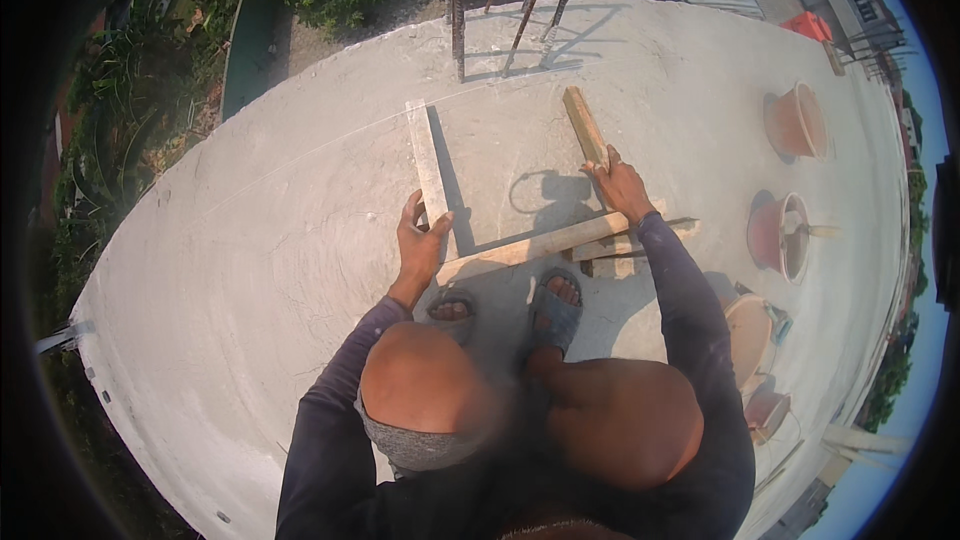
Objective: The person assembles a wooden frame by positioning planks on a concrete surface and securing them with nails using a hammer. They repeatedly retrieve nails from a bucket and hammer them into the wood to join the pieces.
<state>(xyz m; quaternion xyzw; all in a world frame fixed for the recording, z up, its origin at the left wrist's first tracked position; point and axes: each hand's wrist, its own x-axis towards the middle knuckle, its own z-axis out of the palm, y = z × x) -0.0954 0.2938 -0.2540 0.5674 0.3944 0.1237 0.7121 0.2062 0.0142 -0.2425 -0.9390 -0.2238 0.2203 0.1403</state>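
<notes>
Head view: left hand (418,240) fingers curled over the near end of the pale wood strip (428,165), gripping it from the left side; right hand (620,185) fingers wrapped down on the near end of the darker wood batten (586,127), looks like a press-and-hold grip, thumb side partly hidden so can't confirm full closure. Both pieces lie flat on the concrete slab (250,240), long axes running away from the person, roughly parallel, well apart, each extending straight out beyond its hand. A third plank, the cross plank (535,245), lies crosswise just behind both hands, long axis left-to-right, tilted slightly up toward the right; its left end sits just beside the left hand, its right end near the right wrist. Short offcuts (615,258) are stacked under or beside the right end, exact contact unclear. The three pieces form an open U-shaped frame, open side away from the person. Left hand is nearer the corner where the strip meets the cross plank. Sandalled feet (555,305) are planted just behind the cross plank, person squatting. Rebar (458,0) stands up at the far slab edge; orange buckets (790,230) sit well off to the right.
</notes>
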